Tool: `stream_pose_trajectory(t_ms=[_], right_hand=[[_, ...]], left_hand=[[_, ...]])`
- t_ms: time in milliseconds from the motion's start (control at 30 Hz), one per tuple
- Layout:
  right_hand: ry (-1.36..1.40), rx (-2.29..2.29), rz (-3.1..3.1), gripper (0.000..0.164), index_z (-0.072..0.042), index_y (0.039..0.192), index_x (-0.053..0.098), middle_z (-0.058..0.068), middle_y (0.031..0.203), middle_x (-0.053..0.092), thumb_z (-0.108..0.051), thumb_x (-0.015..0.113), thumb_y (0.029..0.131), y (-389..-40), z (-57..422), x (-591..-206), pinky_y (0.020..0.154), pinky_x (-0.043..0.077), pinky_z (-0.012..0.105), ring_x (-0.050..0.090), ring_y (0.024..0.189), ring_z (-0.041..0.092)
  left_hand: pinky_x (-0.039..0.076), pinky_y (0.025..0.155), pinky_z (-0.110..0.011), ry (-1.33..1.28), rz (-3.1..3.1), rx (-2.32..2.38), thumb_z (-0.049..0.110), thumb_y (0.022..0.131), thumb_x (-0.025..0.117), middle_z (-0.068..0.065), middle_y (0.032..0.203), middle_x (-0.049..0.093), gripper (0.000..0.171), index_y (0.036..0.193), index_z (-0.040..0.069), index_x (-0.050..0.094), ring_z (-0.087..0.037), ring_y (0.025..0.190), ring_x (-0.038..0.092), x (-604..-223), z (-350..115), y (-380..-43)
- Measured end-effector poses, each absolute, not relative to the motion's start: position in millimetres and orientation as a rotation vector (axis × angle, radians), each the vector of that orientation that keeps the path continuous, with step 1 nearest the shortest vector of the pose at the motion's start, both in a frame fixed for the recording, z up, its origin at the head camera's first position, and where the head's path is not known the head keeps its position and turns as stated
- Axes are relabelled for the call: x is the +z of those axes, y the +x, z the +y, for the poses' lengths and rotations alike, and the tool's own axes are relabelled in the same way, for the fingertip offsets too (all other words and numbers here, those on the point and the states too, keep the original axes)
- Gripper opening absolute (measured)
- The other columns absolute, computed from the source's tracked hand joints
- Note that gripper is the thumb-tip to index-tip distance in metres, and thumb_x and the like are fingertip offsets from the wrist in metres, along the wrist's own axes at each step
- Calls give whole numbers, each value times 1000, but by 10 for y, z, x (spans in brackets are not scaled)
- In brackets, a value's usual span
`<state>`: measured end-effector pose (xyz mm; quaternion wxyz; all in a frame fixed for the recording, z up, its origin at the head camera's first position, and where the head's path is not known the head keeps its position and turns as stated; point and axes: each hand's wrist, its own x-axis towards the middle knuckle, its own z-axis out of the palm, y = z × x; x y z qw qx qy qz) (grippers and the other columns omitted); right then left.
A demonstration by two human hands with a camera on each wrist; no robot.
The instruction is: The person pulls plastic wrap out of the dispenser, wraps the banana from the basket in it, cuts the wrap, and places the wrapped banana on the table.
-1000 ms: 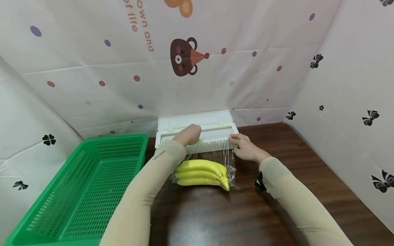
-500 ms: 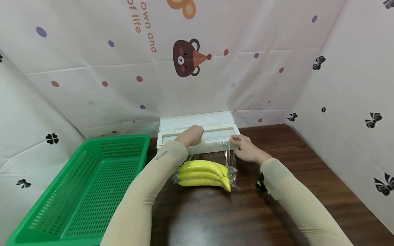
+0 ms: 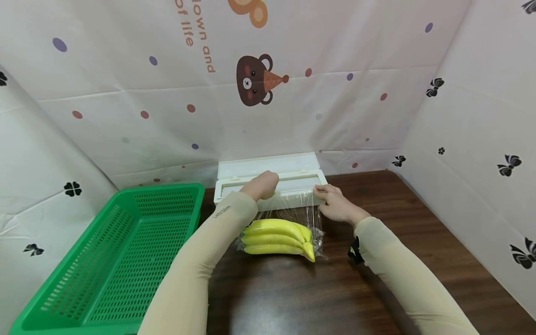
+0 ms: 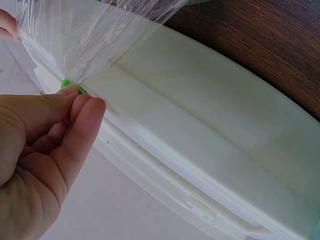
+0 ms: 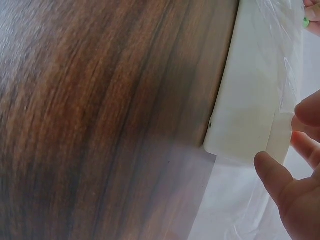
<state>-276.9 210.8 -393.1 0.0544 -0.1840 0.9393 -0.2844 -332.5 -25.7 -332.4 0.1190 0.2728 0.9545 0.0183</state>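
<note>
A white cling film dispenser [image 3: 289, 202] lies at the back of the table, its lid [image 3: 268, 165] raised against the wall. My left hand [image 3: 264, 184] reaches over its front edge. In the left wrist view, thumb and fingers pinch a small green slide cutter [image 4: 66, 83], where the clear film [image 4: 95, 40] gathers in creases. My right hand [image 3: 337, 204] grips the dispenser's right end, with the thumb [image 5: 270, 172] low at the end and the other fingers bent over the top edge. Film runs from the dispenser down to a bunch of yellow bananas [image 3: 274, 238] wrapped in it.
A green plastic basket [image 3: 197, 209] stands on the left, beside my left forearm. The dark wooden table [image 3: 289, 298] stretches toward me and to the right. Printed white cloth [image 3: 167, 130] hangs close behind the dispenser, and more covers the sides.
My left hand has slid slightly to the right along the dispenser's edge. The right hand keeps its hold on the end. The whole head view has shifted a little.
</note>
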Motion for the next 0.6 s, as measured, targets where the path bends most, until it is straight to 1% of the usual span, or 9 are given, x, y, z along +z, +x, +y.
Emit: stream_pose_trajectory(t_ms=[267, 600], right_hand=[[-561, -867, 2851, 55, 1, 146, 26, 15, 156, 17, -10, 42, 94, -2766, 2102, -3957, 110, 11, 63, 2, 143, 43], [-560, -865, 2861, 55, 0, 146, 26, 15, 156, 18, -10, 43, 94, -2781, 2098, -3970, 111, 11, 62, 3, 143, 42]], left_hand=[[37, 57, -25, 808, 2791, 24, -3, 96, 38, 1, 56, 27, 35, 66, 13, 45, -12, 53, 22, -3327, -244, -3302], [38, 62, -26, 830, 2791, -26, -4, 95, 38, 0, 58, 32, 34, 67, 12, 47, -12, 55, 26, -3330, -187, -3312]])
